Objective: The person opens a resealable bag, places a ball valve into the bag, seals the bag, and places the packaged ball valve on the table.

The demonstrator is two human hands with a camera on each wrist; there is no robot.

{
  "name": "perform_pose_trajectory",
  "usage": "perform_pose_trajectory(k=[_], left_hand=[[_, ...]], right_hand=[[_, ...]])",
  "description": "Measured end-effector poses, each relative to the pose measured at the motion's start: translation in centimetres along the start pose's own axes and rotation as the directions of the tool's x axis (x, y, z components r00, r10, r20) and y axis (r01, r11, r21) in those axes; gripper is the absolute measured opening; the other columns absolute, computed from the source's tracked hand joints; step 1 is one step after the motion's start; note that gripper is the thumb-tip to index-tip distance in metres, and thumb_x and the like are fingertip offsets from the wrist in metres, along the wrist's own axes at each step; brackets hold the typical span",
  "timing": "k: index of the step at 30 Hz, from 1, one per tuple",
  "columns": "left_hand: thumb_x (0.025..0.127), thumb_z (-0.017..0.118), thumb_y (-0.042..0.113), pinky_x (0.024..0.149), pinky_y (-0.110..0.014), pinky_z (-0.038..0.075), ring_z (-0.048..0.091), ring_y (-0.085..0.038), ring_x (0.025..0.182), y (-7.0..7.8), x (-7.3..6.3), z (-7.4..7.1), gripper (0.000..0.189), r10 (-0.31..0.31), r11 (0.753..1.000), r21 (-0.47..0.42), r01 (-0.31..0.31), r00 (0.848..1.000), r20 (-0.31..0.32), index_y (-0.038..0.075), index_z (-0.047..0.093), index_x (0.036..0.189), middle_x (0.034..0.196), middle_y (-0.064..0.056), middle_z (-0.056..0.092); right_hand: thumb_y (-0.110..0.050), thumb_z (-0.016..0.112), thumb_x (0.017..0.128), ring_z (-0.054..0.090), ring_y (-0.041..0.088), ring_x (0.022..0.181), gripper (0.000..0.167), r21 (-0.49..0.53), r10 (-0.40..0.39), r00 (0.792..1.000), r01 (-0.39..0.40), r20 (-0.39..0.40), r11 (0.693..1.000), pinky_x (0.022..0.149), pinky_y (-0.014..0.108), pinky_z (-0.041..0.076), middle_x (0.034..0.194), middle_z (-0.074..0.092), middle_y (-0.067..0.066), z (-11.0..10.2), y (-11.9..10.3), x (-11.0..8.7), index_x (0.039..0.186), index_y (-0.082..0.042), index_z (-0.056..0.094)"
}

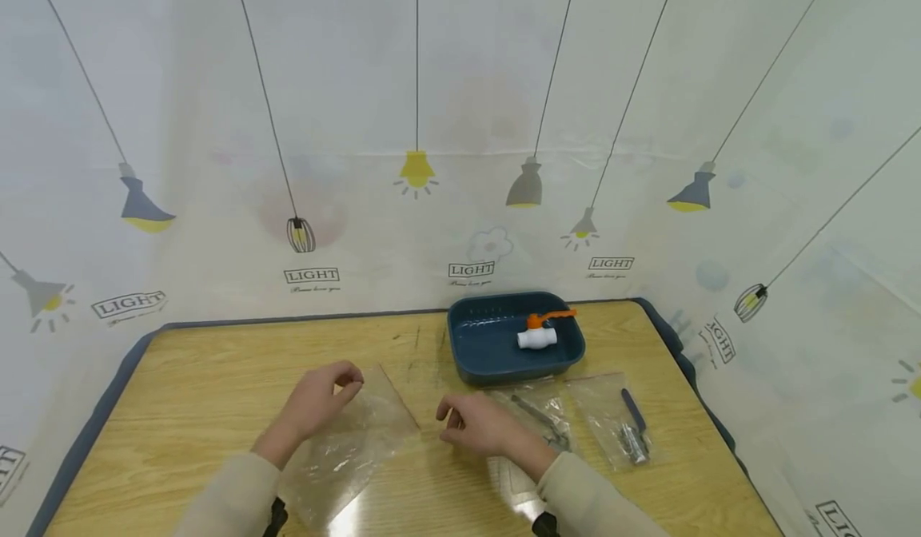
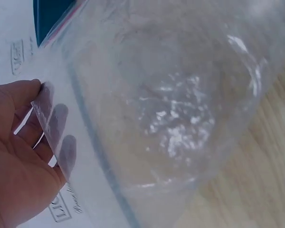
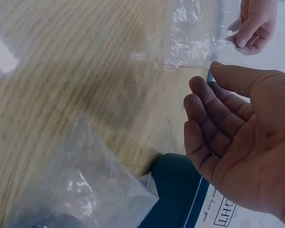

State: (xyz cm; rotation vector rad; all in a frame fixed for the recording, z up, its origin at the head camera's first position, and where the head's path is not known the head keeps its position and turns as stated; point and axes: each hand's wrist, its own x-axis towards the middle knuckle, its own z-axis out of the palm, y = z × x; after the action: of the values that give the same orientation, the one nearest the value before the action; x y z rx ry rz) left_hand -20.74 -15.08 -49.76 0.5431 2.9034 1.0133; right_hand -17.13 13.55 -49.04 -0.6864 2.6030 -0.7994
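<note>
One clear bag [image 1: 348, 445] over the surface [image 1: 194, 393], edge clamped between thumb and fingers of the left hand [image 1: 316, 399]; right hand [image 1: 478, 423] near it, loosely curled, thumb and fingers apart, in front of the blue bin [image 1: 496, 375] holding a white valve [image 1: 537, 338].

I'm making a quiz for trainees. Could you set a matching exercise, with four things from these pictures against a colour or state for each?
1. Left hand
2. Right hand
3. Valve
4. Tray

A. White and orange
B. Pinching a clear bag
C. Dark blue
D. Holding nothing

Pairs: 1-B; 2-D; 3-A; 4-C
</note>
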Motion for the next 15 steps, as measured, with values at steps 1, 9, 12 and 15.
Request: perform_pose_trajectory(k=[1,9,12,15], left_hand=[[0.094,0.063,0.015,0.077,-0.039,0.051,0.066,-0.019,0.091,0.4,0.0,0.1,0.006,0.013,1.0,-0.002,-0.013,1.0,0.008,0.014,0.068,0.097,0.094,0.0,0.071],[0.095,0.064,0.022,0.082,-0.037,0.053,0.066,-0.012,0.095,3.5,0.1,0.4,0.005,0.094,0.995,0.007,-0.095,0.993,0.071,0.024,0.067,0.097,0.096,0.009,0.07],[0.095,0.064,0.022,0.083,-0.037,0.054,0.066,-0.011,0.095,4.6,0.0,0.2,0.005,0.13,0.991,-0.008,-0.13,0.989,0.076,0.025,0.067,0.096,0.095,0.01,0.07],[0.095,0.063,0.022,0.082,-0.038,0.054,0.066,-0.009,0.094,5.7,-0.1,-0.2,0.006,0.157,0.987,-0.034,-0.155,0.984,0.08,0.025,0.068,0.096,0.095,0.012,0.069]], right_hand=[[-0.017,0.071,0.087,0.059,0.002,0.071,0.022,0.006,-0.001,1.0,0.001,-0.007,1.0,0.067,0.021,0.048,0.084,0.07,-0.002,-0.1,0.0,0.0,0.106,-0.007,0.065],[-0.017,0.064,0.093,0.062,0.004,0.078,0.014,0.036,0.0,0.995,0.004,-0.101,0.999,0.069,0.023,0.05,0.09,0.071,-0.003,-1.1,0.1,0.2,0.105,-0.011,0.07],[-0.02,0.06,0.097,0.061,0.002,0.08,0.014,0.033,-0.022,0.988,0.028,-0.153,0.999,0.071,0.021,0.05,0.092,0.07,-0.006,-1.7,-0.1,0.2,0.104,-0.015,0.071],[-0.022,0.058,0.099,0.061,0.002,0.08,0.017,0.09,-0.08,0.975,0.101,-0.209,0.991,0.071,0.021,0.051,0.094,0.072,-0.005,-2.2,-0.5,0.2,0.104,-0.016,0.072]])
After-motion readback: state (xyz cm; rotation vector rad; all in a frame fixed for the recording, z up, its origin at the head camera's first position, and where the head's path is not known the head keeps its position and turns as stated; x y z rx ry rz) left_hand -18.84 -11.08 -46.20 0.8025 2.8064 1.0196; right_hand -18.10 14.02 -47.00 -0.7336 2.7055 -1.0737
